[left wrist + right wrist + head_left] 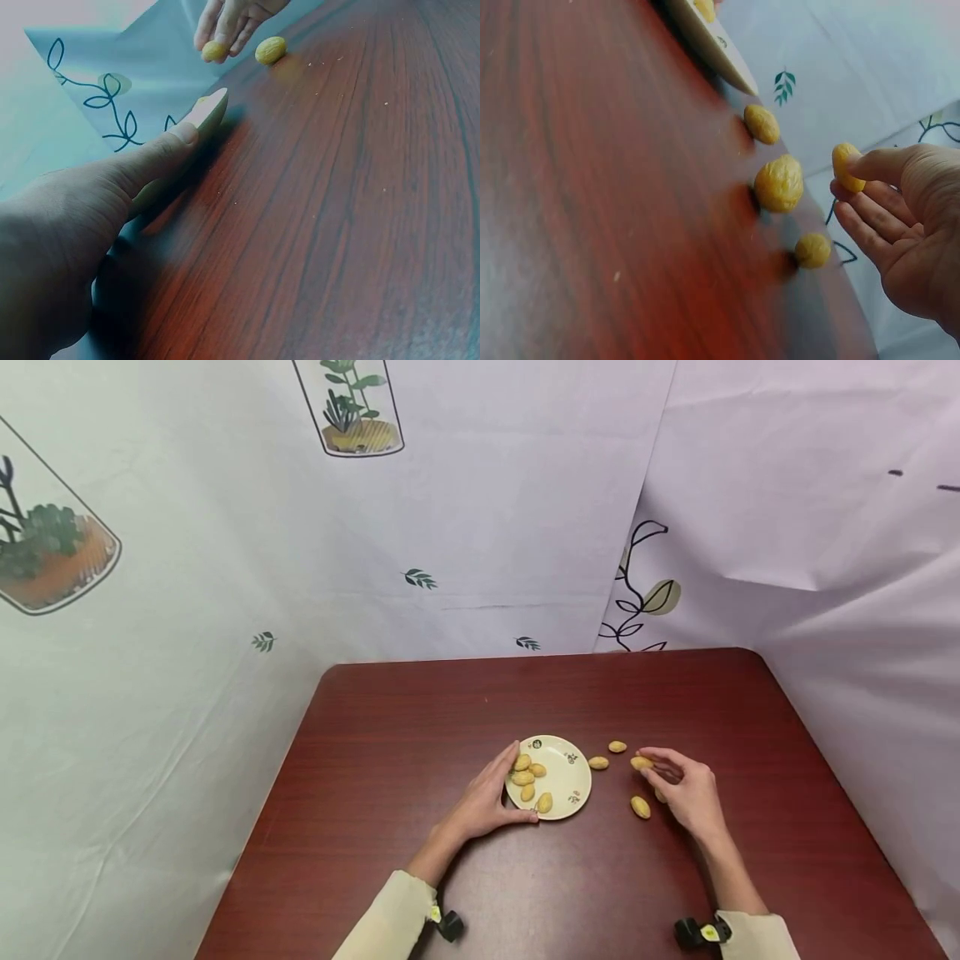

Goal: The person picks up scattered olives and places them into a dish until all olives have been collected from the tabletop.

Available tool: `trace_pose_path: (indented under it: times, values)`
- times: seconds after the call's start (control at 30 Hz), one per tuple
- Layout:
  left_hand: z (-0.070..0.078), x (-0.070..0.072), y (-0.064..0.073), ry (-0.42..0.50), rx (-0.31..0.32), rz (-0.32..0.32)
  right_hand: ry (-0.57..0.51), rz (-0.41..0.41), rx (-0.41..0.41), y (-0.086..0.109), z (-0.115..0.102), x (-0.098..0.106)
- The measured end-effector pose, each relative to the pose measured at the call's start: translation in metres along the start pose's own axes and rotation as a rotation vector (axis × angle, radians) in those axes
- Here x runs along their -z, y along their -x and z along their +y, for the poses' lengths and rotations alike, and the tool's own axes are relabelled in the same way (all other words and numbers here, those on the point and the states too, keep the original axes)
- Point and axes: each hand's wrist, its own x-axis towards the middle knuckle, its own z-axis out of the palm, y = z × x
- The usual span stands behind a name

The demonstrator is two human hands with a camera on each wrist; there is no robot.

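My left hand (pixel 483 802) grips the left side of a small cream plate (pixel 562 760), its thumb (pixel 161 154) along the near rim and its fingers at the far left. Several small yellow wrinkled oval fruits (pixel 522 777) lie in the plate's left half. To the right of the plate, my right hand (pixel 690 789) pinches one more yellow oval fruit (pixel 847 166) between thumb and fingertips, above the table. Loose fruits lie around that hand: one near the plate's rim (pixel 597 762), another farther back (pixel 617 747), one in front (pixel 640 807), and one partly hidden by the hand (pixel 660 795).
The dark red wood-grained table (pixel 390 718) has rounded far corners. White cloth (pixel 480 527) printed with plants hangs behind it and along both sides. A small black camera sits on each wrist, at the left cuff (pixel 450 927) and the right cuff (pixel 690 933).
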Motion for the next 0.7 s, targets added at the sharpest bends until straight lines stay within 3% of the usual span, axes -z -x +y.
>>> trace_pose_path:
  times: [0.23, 0.4, 0.7]
  values:
    - [-0.002, 0.0, -0.001, 0.002, 0.001, 0.001, -0.024, 0.008, 0.046, -0.006, -0.02, -0.006]
    - [-0.003, 0.0, -0.001, 0.0, 0.002, -0.001, -0.104, -0.006, 0.055, -0.01, -0.013, -0.013]
    - [-0.002, 0.002, -0.001, -0.004, -0.002, -0.001, -0.184, -0.046, 0.07, -0.014, -0.025, -0.032]
